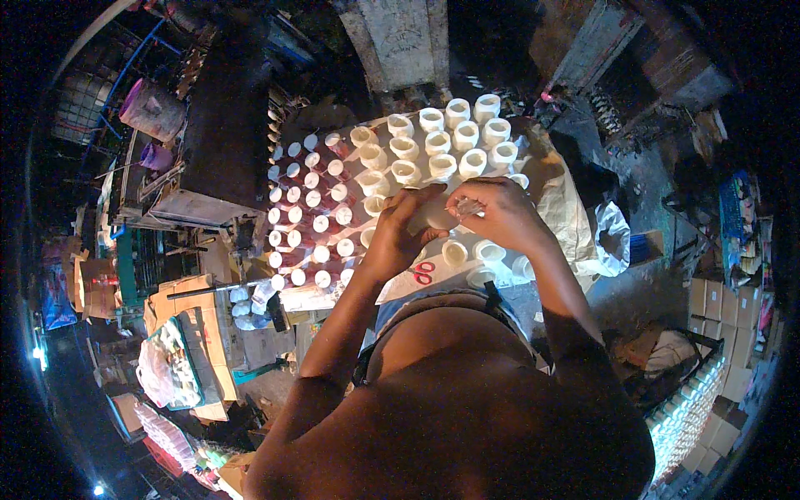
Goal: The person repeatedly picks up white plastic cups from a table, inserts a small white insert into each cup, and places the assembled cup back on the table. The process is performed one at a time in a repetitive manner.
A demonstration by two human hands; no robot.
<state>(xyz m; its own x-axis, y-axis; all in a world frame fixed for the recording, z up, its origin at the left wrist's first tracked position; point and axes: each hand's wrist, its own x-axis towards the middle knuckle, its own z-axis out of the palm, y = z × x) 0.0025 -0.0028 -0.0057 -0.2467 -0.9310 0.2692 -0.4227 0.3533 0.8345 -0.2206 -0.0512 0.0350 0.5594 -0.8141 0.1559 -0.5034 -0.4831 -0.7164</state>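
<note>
My left hand (398,237) is closed around a whitish jar (433,215), held over the table's near middle. Close beside it on the right, my right hand (504,215) pinches a small pale, crinkled piece (469,207) at the jar's side; its kind is too small to tell. Several open white jars (472,162) stand in rows beyond my hands. A few more, like one white jar (454,252), sit nearer me below the right hand. Red-handled scissors (423,272) lie on the table in front of my body.
On the table's left stand rows of red containers with white tops (312,198). Brown paper (560,196) drapes the right side, with a white plastic bag (612,239) beside it. A dark cabinet (223,125) rises at left, near a purplish bucket (152,109). Cardboard boxes (723,304) are stacked far right.
</note>
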